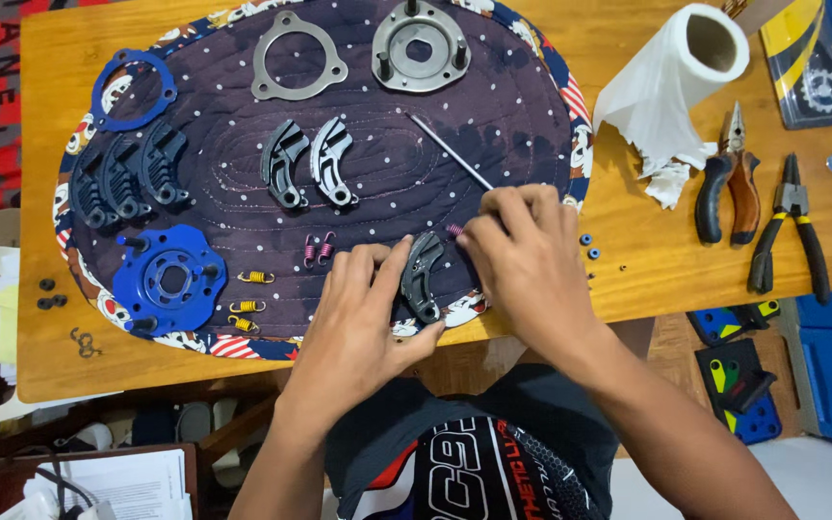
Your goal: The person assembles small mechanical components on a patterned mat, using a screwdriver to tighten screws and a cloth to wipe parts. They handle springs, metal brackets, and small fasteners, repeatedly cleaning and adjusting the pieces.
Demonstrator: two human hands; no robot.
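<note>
While both hands worked at the near edge of the quilted mat (493, 106), I noted my left hand (363, 323) pinching a dark curved clutch shoe (422, 274), just right of its thumb. My right hand (522, 255) pinched a small pink spring (455, 229) at its fingertips, touching the shoe's top.

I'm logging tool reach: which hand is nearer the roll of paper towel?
Right. The right hand lies below-left of the paper towel roll; the left hand is farther left, holding the dark curved part.
</note>
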